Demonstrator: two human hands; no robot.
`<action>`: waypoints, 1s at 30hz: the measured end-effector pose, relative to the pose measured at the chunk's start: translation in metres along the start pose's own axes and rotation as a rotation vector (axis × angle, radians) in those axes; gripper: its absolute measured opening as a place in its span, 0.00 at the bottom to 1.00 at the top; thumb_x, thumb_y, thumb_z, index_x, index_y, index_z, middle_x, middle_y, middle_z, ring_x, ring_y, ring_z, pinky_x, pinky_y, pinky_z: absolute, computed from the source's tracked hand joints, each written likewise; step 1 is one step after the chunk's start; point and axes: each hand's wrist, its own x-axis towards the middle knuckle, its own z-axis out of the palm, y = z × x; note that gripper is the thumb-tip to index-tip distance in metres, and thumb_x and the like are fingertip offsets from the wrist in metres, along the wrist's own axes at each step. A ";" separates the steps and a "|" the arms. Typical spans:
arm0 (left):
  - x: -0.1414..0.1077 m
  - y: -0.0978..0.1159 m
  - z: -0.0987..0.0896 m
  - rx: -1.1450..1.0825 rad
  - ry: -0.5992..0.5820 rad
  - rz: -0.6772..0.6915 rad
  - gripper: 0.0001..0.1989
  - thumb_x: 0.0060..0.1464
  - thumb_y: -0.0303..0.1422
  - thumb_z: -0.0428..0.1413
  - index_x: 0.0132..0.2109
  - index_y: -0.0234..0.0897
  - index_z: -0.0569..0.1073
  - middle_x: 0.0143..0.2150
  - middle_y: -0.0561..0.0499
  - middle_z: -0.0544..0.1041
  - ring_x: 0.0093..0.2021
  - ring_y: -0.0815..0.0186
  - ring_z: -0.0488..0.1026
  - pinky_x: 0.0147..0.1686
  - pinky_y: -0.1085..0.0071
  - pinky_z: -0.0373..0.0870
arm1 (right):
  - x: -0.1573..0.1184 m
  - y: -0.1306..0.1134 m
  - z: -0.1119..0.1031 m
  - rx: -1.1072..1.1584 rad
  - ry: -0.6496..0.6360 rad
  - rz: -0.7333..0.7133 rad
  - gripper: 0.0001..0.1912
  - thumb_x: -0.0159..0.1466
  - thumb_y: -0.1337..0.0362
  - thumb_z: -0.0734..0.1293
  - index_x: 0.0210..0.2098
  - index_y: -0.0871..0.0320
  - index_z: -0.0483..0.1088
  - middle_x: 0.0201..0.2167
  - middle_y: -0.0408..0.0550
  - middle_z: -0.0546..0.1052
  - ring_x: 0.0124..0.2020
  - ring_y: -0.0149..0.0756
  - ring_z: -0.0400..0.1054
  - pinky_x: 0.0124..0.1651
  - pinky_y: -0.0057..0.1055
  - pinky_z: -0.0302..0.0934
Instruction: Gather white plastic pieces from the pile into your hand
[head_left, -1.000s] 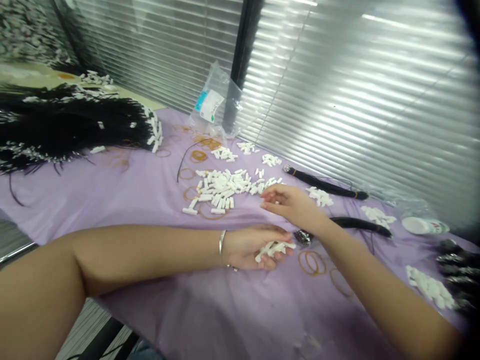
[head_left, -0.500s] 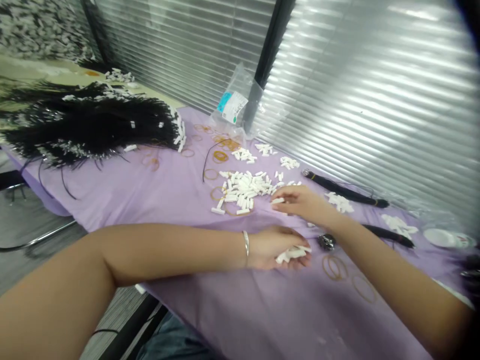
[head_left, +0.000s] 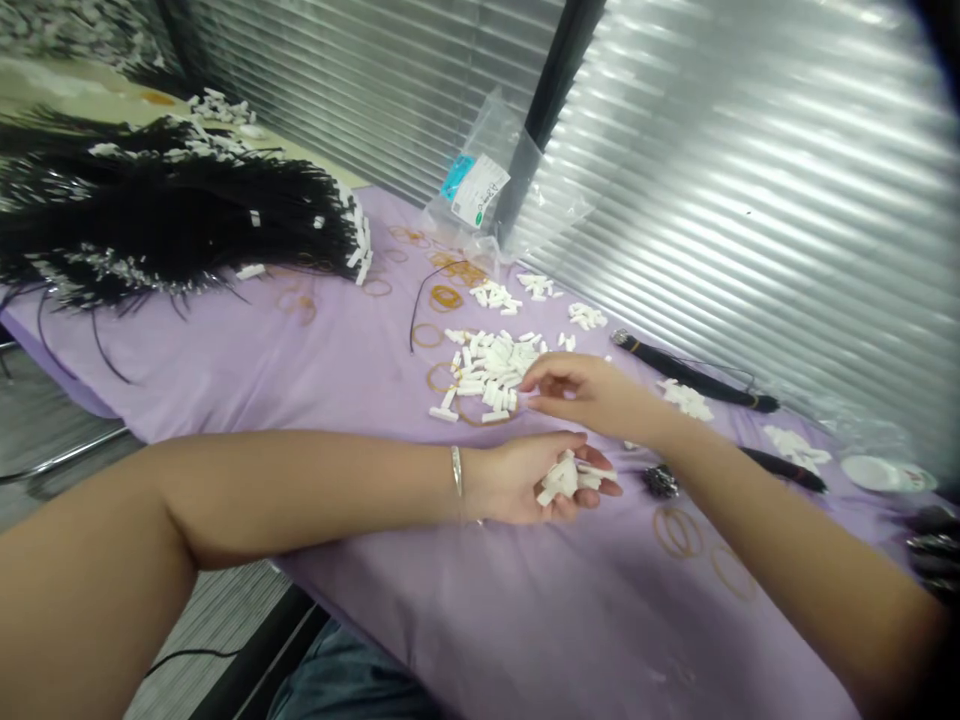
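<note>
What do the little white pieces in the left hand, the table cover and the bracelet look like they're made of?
White pieces: probably plastic, matte and opaque; they keep stiff, short, uniform shapes. Table cover: seemingly thin purple cloth or non-woven sheet; dull, with soft wrinkles. Bracelet on the left hand's wrist: likely metal, a slim silvery band that catches light.

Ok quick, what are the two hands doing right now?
Left hand: palm up, cupped, holding a bunch of small white pieces.
Right hand: fingers curled at the white pile; whether it grips a piece cannot be told.
</note>
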 end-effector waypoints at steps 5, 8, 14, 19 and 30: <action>0.002 0.000 -0.003 0.055 0.000 -0.052 0.17 0.60 0.39 0.43 0.32 0.32 0.68 0.32 0.45 0.72 0.24 0.73 0.65 0.19 0.77 0.48 | 0.045 0.005 0.011 -0.367 -0.283 -0.319 0.13 0.58 0.71 0.64 0.43 0.60 0.71 0.41 0.52 0.70 0.43 0.37 0.65 0.49 0.35 0.59; 0.002 0.000 -0.002 0.059 -0.014 -0.072 0.17 0.61 0.39 0.43 0.31 0.32 0.68 0.32 0.46 0.72 0.23 0.73 0.66 0.18 0.77 0.49 | 0.056 0.000 0.009 -0.468 -0.357 -0.302 0.15 0.57 0.72 0.64 0.44 0.61 0.71 0.42 0.53 0.68 0.43 0.37 0.64 0.48 0.35 0.59; -0.003 0.001 0.002 0.064 -0.001 -0.039 0.17 0.61 0.38 0.42 0.31 0.32 0.68 0.30 0.46 0.72 0.22 0.73 0.65 0.19 0.78 0.49 | 0.069 -0.012 0.002 -0.532 -0.489 -0.242 0.16 0.54 0.74 0.66 0.43 0.62 0.70 0.40 0.50 0.71 0.38 0.34 0.65 0.42 0.29 0.58; -0.004 0.001 0.003 0.096 -0.002 -0.052 0.17 0.61 0.38 0.42 0.31 0.32 0.68 0.30 0.47 0.72 0.23 0.73 0.65 0.20 0.78 0.48 | 0.076 -0.011 0.002 -0.597 -0.561 -0.126 0.13 0.50 0.72 0.69 0.37 0.61 0.71 0.35 0.46 0.73 0.34 0.32 0.64 0.37 0.26 0.56; 0.001 -0.002 -0.004 0.095 -0.047 -0.042 0.17 0.60 0.38 0.43 0.31 0.33 0.69 0.31 0.46 0.72 0.23 0.73 0.66 0.18 0.78 0.51 | 0.041 -0.007 -0.009 -0.519 -0.414 -0.109 0.05 0.55 0.66 0.67 0.32 0.59 0.73 0.27 0.43 0.73 0.29 0.30 0.64 0.33 0.26 0.54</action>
